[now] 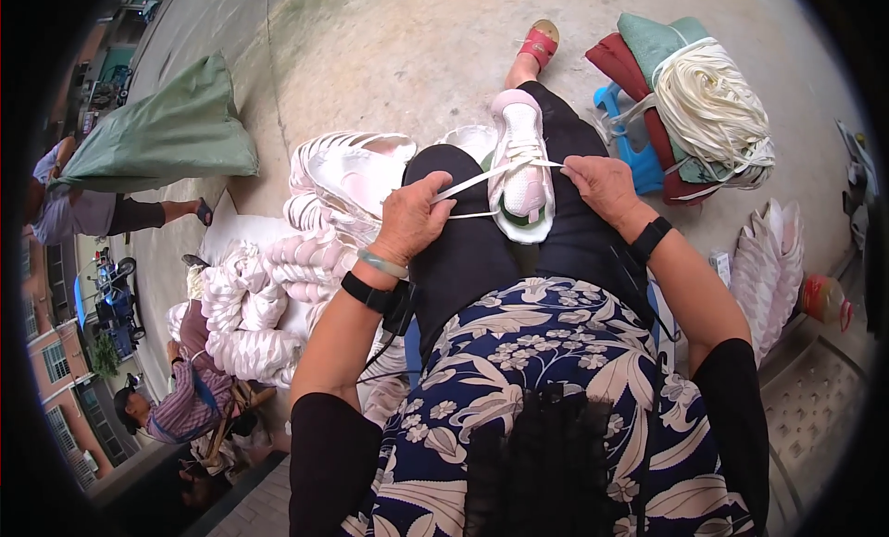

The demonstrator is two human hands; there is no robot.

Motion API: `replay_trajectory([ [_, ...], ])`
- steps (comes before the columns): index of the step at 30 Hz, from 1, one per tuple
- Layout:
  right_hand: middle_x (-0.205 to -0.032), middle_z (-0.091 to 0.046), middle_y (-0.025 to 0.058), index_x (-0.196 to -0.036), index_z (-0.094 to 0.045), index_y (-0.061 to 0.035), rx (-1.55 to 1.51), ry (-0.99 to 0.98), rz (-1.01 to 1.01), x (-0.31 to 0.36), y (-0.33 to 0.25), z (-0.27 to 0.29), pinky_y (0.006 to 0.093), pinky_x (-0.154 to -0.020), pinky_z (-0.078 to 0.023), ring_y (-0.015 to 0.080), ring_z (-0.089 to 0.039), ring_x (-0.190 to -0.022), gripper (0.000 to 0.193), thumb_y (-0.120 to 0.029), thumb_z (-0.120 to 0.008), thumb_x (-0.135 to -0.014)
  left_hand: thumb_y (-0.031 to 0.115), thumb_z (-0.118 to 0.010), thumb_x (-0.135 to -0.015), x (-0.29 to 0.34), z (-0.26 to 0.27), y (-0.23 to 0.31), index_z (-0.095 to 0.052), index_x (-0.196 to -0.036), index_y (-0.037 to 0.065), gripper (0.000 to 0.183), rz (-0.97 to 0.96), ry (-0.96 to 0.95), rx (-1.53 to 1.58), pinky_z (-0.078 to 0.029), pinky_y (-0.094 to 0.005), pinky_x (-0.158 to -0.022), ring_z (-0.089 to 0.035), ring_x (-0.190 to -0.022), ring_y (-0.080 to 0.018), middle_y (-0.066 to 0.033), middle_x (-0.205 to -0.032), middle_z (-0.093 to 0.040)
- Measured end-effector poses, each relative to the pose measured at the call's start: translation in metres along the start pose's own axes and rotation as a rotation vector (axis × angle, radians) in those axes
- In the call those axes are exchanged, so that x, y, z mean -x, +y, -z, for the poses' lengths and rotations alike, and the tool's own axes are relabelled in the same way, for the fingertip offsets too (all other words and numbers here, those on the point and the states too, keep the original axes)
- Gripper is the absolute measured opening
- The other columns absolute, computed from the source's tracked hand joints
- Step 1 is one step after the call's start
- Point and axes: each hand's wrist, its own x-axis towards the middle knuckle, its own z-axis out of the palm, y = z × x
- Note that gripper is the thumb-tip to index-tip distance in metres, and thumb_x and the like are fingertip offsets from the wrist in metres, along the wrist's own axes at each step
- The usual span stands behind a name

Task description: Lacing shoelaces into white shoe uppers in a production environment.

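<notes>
Clockwise from the sneaker [522, 171] resting on the lap, concrete floor [398, 51] is stretching beyond the knees at twelve; a lace-laden blue stool [641, 162] is edging two. The right hand [604, 193] is pinching a white shoelace [482, 179] at four, the left hand [414, 219] gripping it at eight; bundled shoe uppers [243, 292] are crowding eight-to-nine.

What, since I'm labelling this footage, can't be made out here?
Head view: the white lace within the right hand, hidden by its grip.
Head view: inside of the green sack, hidden by its fabric.
Head view: the wearer's left foot, hidden beyond the left knee.
Head view: details of the blue vehicle, too small.
</notes>
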Motion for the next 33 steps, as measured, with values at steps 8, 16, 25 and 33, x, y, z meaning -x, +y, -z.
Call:
replay_trajectory([
  [8, -0.073, -0.052, 0.0097, -0.093, -0.051, -0.0087, 0.019, 0.031, 0.139, 0.036, 0.007, 0.025, 0.0376, -0.053, -0.044, 0.03, -0.055, -0.063, 0.017, -0.012, -0.06, -0.079, 0.013, -0.06, -0.079, 0.029, 0.022, -0.022, -0.057, -0.095, 0.014, 0.016, -0.233, 0.11, -0.306, -0.043, -0.0362, -0.046, -0.056, -0.056, -0.027, -0.0064, -0.066, -0.053],
  [16, -0.072, -0.05, 0.011, -0.093, -0.054, -0.0066, 0.263, 0.068, 0.048, 0.131, 0.069, 0.107, 0.0382, -0.051, -0.042, 0.0308, -0.054, -0.061, 0.014, -0.008, -0.059, -0.08, 0.008, -0.056, -0.082, 0.101, 0.103, -0.085, -0.054, -0.086, 0.01, 0.006, -0.067, 0.133, -0.602, -0.042, -0.0396, -0.047, -0.055, -0.056, -0.0311, -0.0091, -0.066, -0.053],
  [25, -0.08, -0.058, 0.0156, -0.097, -0.057, -0.0042, 0.535, 0.16, -0.21, 0.229, 0.169, 0.19, 0.0405, -0.061, -0.046, 0.0356, -0.058, -0.072, 0.012, -0.01, -0.052, -0.087, 0.015, -0.053, -0.087, 0.178, 0.201, -0.163, -0.059, -0.087, 0.005, 0.012, 0.281, 0.316, -0.88, -0.048, -0.0373, -0.057, -0.06, -0.066, -0.033, -0.0148, -0.073, -0.062],
  [33, -0.051, -0.04, -0.0039, -0.081, -0.052, -0.0103, -1.0, -0.131, -1.046, 0.141, 0.091, 0.093, 0.0212, -0.035, -0.028, 0.0055, -0.032, -0.038, 0.02, -0.028, -0.048, -0.089, 0.023, -0.051, -0.089, 0.076, 0.081, -0.061, -0.056, -0.075, 0.003, 0.025, 0.835, -0.081, 0.53, -0.03, -0.0207, -0.032, -0.039, -0.034, -0.0069, -0.002, -0.052, -0.05],
])
